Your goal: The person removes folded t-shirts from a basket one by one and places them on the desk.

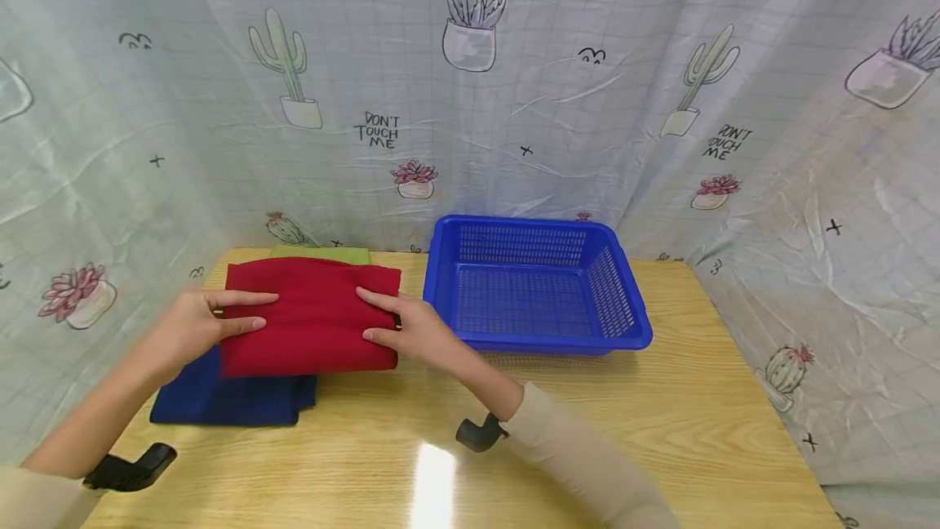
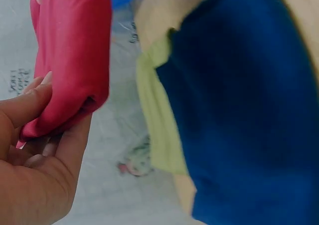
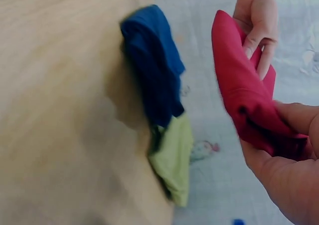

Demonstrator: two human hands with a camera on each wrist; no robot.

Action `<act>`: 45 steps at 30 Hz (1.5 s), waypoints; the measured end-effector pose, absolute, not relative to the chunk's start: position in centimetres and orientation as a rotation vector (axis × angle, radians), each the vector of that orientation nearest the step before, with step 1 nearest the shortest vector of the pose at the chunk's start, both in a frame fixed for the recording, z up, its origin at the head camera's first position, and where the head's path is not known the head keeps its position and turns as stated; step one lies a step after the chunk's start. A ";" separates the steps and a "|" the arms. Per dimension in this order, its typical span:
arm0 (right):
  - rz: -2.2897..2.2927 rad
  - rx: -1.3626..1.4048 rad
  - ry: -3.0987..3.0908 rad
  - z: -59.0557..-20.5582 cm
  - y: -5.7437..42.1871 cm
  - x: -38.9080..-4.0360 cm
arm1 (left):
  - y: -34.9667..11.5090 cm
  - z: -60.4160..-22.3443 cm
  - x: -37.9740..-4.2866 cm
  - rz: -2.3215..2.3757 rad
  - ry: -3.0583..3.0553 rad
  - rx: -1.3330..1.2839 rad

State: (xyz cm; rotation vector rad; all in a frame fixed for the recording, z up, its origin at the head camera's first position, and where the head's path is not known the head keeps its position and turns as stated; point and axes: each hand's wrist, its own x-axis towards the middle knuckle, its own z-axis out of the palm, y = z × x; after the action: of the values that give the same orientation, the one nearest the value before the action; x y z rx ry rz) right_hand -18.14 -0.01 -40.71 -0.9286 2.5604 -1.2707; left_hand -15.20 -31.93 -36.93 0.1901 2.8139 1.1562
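Note:
Both hands hold a folded red cloth [image 1: 312, 317] up above the left part of the table. My left hand [image 1: 192, 323] grips its left end, with thumb and a finger on the upper face and other fingers underneath, as the left wrist view shows. On the opposite end, my right hand [image 1: 416, 330] pinches the fold between thumb and fingers [image 3: 264, 160]. Below the red cloth lies a folded dark blue cloth [image 1: 228, 398], partly covered by it in the head view. Behind is a yellow-green cloth [image 1: 352, 255], mostly hidden there but plainer in the right wrist view.
A blue plastic basket [image 1: 539, 345] with perforated sides stands right of the hands on the wooden table [image 1: 587, 431]. A printed curtain [image 1: 529, 104] hangs behind the table and along both sides.

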 end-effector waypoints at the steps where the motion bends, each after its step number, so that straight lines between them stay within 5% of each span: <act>1: -1.247 -0.931 2.551 -41.1 -0.2 -18.0 | -32.2 -37.4 -15.1 1.155 2.799 0.189; 25: -1.076 -0.658 2.347 -47.9 7.4 -15.7 | -25.4 -46.0 -14.8 1.271 2.372 0.144; 45: -1.234 -0.489 2.310 -48.4 9.5 -15.0 | -23.3 -46.6 -15.4 0.991 2.595 0.313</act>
State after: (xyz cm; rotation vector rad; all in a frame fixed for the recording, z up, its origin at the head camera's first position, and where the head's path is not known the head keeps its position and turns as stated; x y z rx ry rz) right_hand -15.04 9.54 -48.36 -0.4887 2.3095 -1.2344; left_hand -15.45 -23.32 -46.63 0.3126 2.5950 0.9911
